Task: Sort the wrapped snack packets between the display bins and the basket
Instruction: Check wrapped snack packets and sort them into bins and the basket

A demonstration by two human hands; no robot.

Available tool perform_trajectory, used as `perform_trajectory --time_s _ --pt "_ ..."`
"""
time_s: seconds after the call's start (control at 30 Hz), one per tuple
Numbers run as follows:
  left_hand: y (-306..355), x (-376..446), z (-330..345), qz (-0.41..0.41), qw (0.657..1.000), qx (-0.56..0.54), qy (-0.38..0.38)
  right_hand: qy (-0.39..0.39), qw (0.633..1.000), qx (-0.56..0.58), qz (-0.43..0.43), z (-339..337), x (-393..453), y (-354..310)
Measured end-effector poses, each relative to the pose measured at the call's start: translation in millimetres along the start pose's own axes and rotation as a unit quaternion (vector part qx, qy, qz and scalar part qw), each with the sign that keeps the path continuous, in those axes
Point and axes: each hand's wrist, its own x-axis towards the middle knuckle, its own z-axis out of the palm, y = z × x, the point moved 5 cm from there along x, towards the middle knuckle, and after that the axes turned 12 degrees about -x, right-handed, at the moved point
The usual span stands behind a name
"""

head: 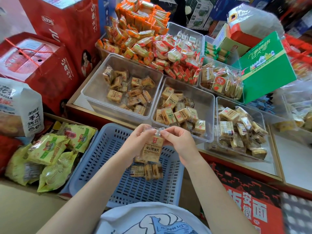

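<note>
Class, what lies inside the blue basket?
Inside the blue basket, a few tan wrapped snack packets lie on its slotted floor. The held packet and both hands cover whatever lies directly beneath them.

Packets (pixel 146 172) in basket (pixel 104 159) partly hidden behind held packet (pixel 152 152); red carton (pixel 249 205) cut off at bottom edge, blurred.

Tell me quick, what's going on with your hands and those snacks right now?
Left hand and right hand both pinching one snack packet by its top edge, above the blue basket. A few packets lie in the basket. Nothing in the way.
</note>
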Motion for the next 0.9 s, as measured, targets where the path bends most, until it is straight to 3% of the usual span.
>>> perform_trajectory --time_s 0.2,0.37,0.47,0.57,0.67,0.9 --pt "-3 5 16 -0.048 0.999 0.008 0.024 0.031 0.999 -0.009 -0.016 -19 7 1" --pt "-18 9 22 -0.080 0.994 0.037 -0.060 0.068 0.997 0.029 -0.002 -37 16 6" --pt "-24 13 21 -0.084 0.996 -0.038 0.015 0.046 0.998 0.036 -0.004 -41 23 8" --pt "-29 16 12 -0.102 0.982 -0.121 0.103 -0.021 0.999 -0.032 -0.006 -37 25 12" --pt "-29 19 13 -0.111 0.977 -0.132 0.127 -0.091 0.992 -0.081 -0.024 -29 24 17" --pt "-22 18 30 -0.125 0.970 -0.145 0.153 -0.108 0.990 -0.078 -0.047 -39 39 21"
